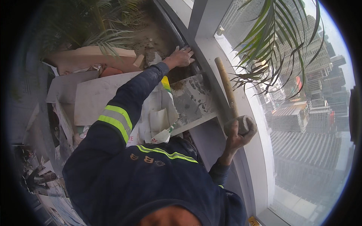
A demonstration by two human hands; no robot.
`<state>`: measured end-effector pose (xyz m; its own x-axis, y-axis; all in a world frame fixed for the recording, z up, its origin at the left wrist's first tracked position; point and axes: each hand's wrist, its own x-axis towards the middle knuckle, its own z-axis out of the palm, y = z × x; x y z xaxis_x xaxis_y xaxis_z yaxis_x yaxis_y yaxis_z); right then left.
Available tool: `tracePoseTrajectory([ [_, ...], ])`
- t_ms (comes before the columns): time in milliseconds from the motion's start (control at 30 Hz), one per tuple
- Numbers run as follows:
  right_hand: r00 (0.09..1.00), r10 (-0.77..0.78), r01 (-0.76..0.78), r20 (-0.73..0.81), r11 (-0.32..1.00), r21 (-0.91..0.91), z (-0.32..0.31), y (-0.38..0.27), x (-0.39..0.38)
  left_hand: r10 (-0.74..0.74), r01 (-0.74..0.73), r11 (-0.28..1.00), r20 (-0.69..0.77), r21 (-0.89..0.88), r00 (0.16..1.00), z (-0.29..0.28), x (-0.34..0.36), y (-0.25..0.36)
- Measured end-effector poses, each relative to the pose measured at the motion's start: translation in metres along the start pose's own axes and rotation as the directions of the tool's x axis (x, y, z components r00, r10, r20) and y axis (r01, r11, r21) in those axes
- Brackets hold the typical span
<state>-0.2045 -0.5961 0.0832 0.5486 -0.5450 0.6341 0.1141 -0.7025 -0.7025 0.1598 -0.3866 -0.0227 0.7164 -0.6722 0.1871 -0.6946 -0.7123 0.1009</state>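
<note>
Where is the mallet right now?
In the head view, right of centre, the mallet is in the person's right hand, over the white window ledge, its handle pointing away.

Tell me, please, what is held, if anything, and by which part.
The right grip holds a mallet by its head; whether the left grip holds anything is unclear.

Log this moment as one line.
left hand: beside window frame | right hand: gripping mallet by its head | nearby: smeared grey slab, palm fronds

a nearby head-worn fisheye faces down toward the left hand (180, 57) and right hand (237, 137).
</note>
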Motion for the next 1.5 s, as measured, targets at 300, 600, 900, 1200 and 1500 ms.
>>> tracePoseTrajectory([
  [300,0.998,0.054,-0.055,-0.034,0.998,-0.011,-0.005,0.0,-0.008,0.038,-0.036,0.999,0.05,-0.034,0.998,-0.018,-0.007,0.055],
  [600,0.998,-0.042,0.041,0.046,0.999,0.026,0.006,-0.013,0.003,0.062,-0.062,0.998,0.005,0.019,0.998,-0.022,-0.008,0.055],
  [900,0.999,-0.019,0.018,0.033,0.999,0.033,0.011,-0.014,0.005,0.137,-0.14,0.989,0.079,0.041,0.987,-0.034,-0.001,0.058],
  [1200,0.997,-0.035,0.034,0.07,0.999,0.018,0.008,-0.009,0.009,0.077,-0.08,0.997,0.227,0.003,0.971,-0.043,0.003,0.06],
  [1500,0.997,0.02,-0.025,0.07,0.997,0.068,0.024,-0.009,0.016,0.04,-0.04,0.999,0.062,-0.009,0.997,0.009,-0.01,-0.017],
])
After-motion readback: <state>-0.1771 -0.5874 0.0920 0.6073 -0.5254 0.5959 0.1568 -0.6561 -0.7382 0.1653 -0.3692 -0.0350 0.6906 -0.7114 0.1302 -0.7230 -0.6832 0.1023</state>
